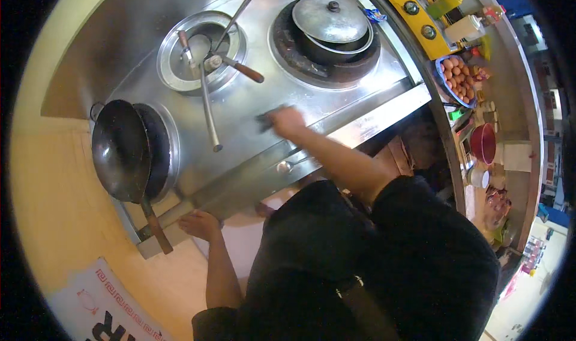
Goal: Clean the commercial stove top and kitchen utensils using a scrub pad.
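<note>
My right hand (286, 121) presses a small dark pad or cloth (263, 123) against the stainless steel stove top (243, 102); motion blur hides the pad's exact kind. At the lower left, my left hand (200, 224) touches the front edge of the stove, its fingers only partly visible. Beyond the right hand, a metal pot (164, 73) of cloudy liquid holds ladles and other handled tools (209, 111). A black wok (120, 150) sits tilted on the left burner, its wooden handle (157, 231) reaching past the front edge near my left hand.
At the back right burner stands a pan with a domed aluminium lid (330, 19) set askew. A metal spoon (285, 166) lies in the front trough. The right-hand shelf carries a basket of eggs (458, 80), squeeze bottles (463, 28) and a red bowl (483, 144). A yellow burner panel (416, 17) has knobs.
</note>
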The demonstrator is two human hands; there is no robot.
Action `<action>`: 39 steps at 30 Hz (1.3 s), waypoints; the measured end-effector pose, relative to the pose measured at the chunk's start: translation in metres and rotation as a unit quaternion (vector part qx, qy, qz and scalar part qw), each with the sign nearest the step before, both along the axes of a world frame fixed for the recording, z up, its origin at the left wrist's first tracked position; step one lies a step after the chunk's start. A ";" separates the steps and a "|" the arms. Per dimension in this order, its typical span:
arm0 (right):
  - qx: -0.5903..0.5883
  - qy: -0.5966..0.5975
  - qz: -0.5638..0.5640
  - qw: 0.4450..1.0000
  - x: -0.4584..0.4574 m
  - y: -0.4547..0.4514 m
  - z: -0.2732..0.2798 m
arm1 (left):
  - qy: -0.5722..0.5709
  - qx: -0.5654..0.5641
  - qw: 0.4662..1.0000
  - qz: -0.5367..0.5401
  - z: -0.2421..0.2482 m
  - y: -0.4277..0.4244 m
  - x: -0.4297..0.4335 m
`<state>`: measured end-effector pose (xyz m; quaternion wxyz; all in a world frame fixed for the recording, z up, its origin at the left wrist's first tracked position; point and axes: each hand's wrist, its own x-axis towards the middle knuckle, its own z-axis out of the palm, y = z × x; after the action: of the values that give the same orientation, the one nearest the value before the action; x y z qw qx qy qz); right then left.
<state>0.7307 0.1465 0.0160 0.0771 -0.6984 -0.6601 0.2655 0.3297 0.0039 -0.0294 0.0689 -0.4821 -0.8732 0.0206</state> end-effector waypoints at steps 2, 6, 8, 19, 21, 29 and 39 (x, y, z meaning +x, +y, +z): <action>-0.059 0.021 0.137 0.989 -0.075 -0.004 -0.014 | 0.054 -0.026 0.996 -0.061 -0.016 -0.009 -0.004; -0.030 0.048 0.242 0.969 -0.134 -0.016 -0.007 | 0.025 0.050 0.997 -0.045 -0.001 0.001 0.059; -0.058 0.077 0.179 0.979 -0.092 -0.008 0.025 | -0.045 -0.021 0.998 -0.049 0.001 -0.009 0.056; -0.010 -0.183 -0.069 0.981 0.319 -0.046 0.028 | -0.047 0.021 0.999 0.005 0.035 0.002 0.059; 0.020 -0.192 -0.120 0.974 0.378 -0.044 0.018 | -0.071 0.000 0.994 0.079 0.032 0.016 0.062; 0.174 -0.003 -0.082 0.981 0.235 0.088 0.150 | -0.050 0.000 0.982 0.183 0.026 0.022 0.058; 0.163 -0.114 0.333 0.922 -0.122 0.327 0.066 | -0.058 0.028 0.990 0.125 0.041 0.030 0.057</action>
<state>0.6089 0.4734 0.0816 0.0217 -0.4418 -0.8930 0.0832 0.3866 0.0344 0.0119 0.0288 -0.3672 -0.9294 -0.0235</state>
